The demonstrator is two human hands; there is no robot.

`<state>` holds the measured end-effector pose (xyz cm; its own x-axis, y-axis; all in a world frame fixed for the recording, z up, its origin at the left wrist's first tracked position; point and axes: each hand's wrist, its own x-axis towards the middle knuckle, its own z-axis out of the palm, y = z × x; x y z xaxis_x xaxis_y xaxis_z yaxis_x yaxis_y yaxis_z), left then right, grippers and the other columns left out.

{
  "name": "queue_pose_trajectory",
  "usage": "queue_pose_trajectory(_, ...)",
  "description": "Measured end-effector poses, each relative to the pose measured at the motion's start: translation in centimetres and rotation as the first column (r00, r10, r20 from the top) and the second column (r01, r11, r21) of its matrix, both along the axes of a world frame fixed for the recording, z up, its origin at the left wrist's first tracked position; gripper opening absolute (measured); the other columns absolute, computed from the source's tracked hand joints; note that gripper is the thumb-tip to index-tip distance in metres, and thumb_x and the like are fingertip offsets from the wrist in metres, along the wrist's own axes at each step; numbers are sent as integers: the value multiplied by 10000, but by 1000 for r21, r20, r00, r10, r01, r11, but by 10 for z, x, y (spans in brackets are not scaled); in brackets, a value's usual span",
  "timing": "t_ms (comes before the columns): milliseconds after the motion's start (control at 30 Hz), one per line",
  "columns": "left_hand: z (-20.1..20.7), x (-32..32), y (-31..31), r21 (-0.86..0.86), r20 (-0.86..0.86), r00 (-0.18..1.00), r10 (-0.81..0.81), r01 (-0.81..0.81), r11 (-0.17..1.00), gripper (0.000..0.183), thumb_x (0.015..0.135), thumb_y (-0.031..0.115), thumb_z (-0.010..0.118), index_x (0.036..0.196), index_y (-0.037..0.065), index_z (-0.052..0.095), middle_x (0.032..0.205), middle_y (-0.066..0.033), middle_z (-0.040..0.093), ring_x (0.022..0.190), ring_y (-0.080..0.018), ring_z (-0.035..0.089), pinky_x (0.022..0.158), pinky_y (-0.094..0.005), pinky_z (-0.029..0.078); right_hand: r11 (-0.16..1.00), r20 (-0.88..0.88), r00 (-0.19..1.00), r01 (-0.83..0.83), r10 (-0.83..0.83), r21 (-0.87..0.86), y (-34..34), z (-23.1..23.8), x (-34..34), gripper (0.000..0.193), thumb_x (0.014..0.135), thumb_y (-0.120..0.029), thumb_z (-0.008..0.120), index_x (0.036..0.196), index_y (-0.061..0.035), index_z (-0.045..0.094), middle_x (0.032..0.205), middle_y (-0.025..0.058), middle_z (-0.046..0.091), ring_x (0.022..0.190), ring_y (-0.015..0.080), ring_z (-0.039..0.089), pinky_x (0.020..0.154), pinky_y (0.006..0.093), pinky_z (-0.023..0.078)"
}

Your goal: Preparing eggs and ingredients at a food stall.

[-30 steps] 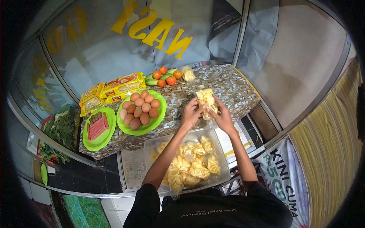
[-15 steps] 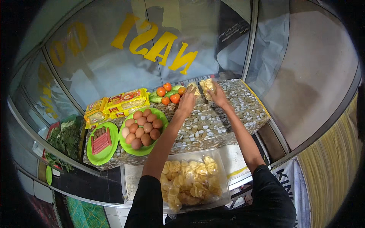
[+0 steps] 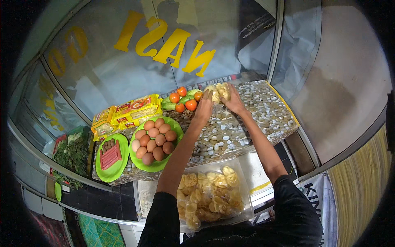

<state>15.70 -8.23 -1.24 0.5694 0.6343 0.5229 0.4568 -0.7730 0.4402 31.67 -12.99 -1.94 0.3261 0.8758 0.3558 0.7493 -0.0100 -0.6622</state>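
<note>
At the back of the pebble-patterned counter (image 3: 230,131), two clear plastic bags of yellow crackers stand side by side. My left hand (image 3: 204,108) is at the left bag of crackers (image 3: 212,94), its fingers bent against it and partly hidden. The right bag of crackers (image 3: 223,89) is gripped at its right side by my right hand (image 3: 235,101). Just left of my left hand lie several red tomatoes (image 3: 191,105) and green cucumbers (image 3: 169,106).
Yellow noodle packs (image 3: 138,110) lie at the left. Before them are a green plate of brown eggs (image 3: 158,153) and another with pink sausages (image 3: 110,158). A clear tub (image 3: 247,197) of bagged crackers stands near me. Lettered glass (image 3: 123,74) rises behind the counter.
My right hand has shifted its bag left, up against the left bag, closing the gap between them. My left hand stays beside its bag. The view has turned slightly.
</note>
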Motion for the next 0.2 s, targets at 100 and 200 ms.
queue_pose_trajectory(100, 5, 5, -1, 35, 4, 1000, -24, 24, 999, 395, 796, -12, 570, 1181, -64, 499, 1313, -260, 399, 1141, -421, 464, 939, -439, 430, 998, 67, 996, -62, 63, -16, 7, -12, 19, 714, 839, -303, 583, 1402, -14, 251, 1438, 254, 248, 1329, 396, 242, 1101, 414, 226)
queue_pose_trajectory(200, 1, 5, 8, -81, -138, 990, -41, 30, 996, 442, 836, 9, 536, 1261, -51, 436, 1355, -273, 357, 1226, -414, 384, 1019, -425, 355, 996, 84, 994, -72, 76, -48, 25, -25, 26, 795, 810, -359, 621, 1418, -36, 224, 1448, 243, 236, 1340, 383, 231, 1106, 405, 225)
